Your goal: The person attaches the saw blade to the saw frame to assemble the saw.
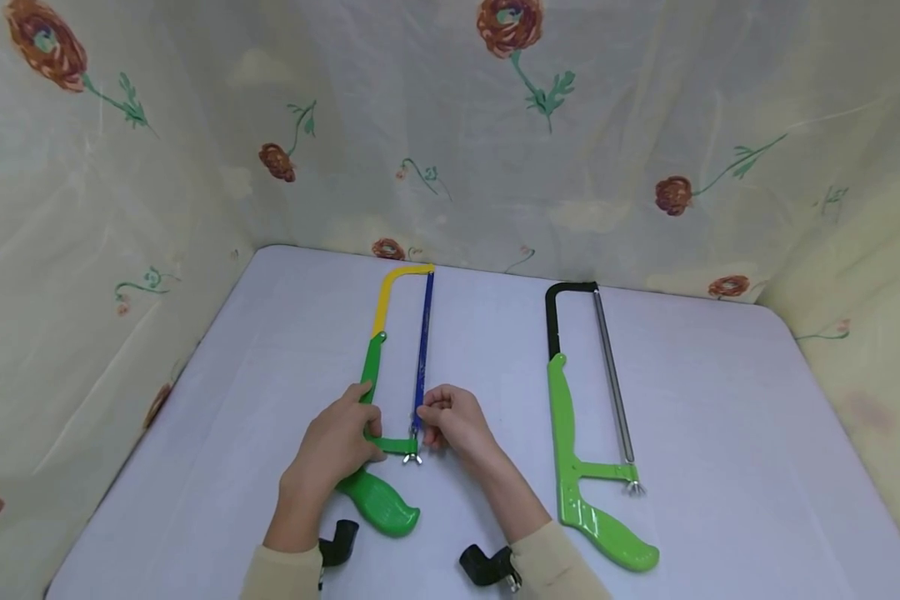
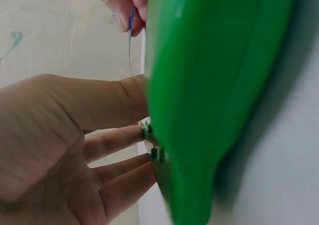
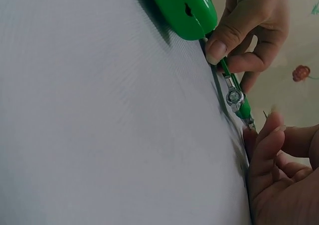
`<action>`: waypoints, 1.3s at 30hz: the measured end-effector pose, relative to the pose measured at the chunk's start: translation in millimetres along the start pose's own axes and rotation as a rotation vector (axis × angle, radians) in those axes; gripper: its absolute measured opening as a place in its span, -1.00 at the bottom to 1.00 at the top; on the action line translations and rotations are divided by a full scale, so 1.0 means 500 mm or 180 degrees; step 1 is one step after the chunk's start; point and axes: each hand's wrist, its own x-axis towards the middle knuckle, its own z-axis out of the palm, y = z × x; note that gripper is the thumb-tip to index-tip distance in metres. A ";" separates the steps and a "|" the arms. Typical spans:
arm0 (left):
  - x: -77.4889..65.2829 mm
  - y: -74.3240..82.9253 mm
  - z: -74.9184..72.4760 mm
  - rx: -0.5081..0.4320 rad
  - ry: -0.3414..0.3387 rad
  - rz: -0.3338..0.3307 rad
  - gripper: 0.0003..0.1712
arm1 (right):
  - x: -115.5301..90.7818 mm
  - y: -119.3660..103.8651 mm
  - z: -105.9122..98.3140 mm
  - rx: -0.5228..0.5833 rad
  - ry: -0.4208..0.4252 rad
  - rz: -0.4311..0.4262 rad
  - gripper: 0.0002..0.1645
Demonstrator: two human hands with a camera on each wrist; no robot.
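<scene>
A hacksaw [image 1: 384,504] with a green handle and yellow front frame lies on the white table. My left hand [image 1: 336,442] holds its green frame just above the handle, thumb and fingers on either side. The blue blade [image 1: 423,350] runs along the saw's right side. Near the blade's lower end, my right hand [image 1: 457,421] pinches it between thumb and fingers. Just below that pinch sits a silver wing nut [image 3: 235,96] at the end of the green crosspiece. The left wrist view shows the green handle [image 2: 204,85] large, hiding much of the frame.
To the right lies a second hacksaw [image 1: 562,408], light green with a black front frame and grey blade. Flowered cloth [image 1: 450,108] hangs behind the table [image 1: 720,450] and along both sides. Black wrist-worn pieces [image 1: 483,567] show beside the sleeves.
</scene>
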 end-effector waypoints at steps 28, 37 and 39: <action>0.011 0.005 0.005 -0.0024 -0.0028 0.0017 -0.72 | 0.017 0.004 -0.004 -0.0189 -0.0041 -0.0022 -0.87; 0.011 0.007 0.003 -0.0063 -0.0023 -0.0020 -0.72 | 0.018 0.007 -0.003 -0.0253 0.0017 -0.0109 -0.89; 0.011 0.006 0.003 -0.0062 -0.0023 -0.0026 -0.72 | 0.018 0.008 -0.002 -0.0272 0.0043 -0.0128 -0.89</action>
